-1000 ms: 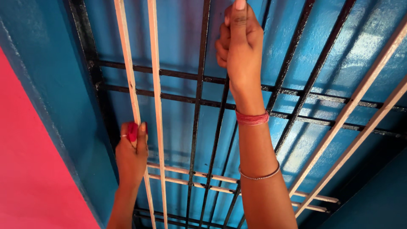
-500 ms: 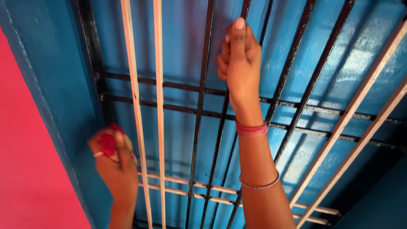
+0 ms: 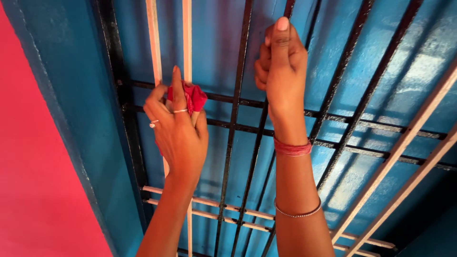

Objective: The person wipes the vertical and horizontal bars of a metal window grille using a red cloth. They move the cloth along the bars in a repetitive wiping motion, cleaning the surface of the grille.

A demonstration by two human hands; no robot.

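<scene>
Step in hand: I judge this to be wiping the window grille with a cloth, bar by bar.
Left hand: my left hand has its fingers closed around a crumpled red cloth, pressing it against the pale bars at the left of the grille.
Cloth position: it sits bunched between my fingers and the two pale bars, just above the upper black crossbar.
Right hand: my right hand is curled shut around a black vertical bar, thumb pointing up, steadying me.
Behind: a blue shutter shows through the bars; a blue frame and a pink wall lie to the left.
Doing it well: I think the cloth should wrap around each bar, not only its front, so the far side gets cleaned too.
Pressure: firm, even strokes along the bar's length seem best; the joints at the crossbars likely need extra attention.
Risk: the bunched cloth could slip from my fingers, so I would hold a fold tight.
</scene>
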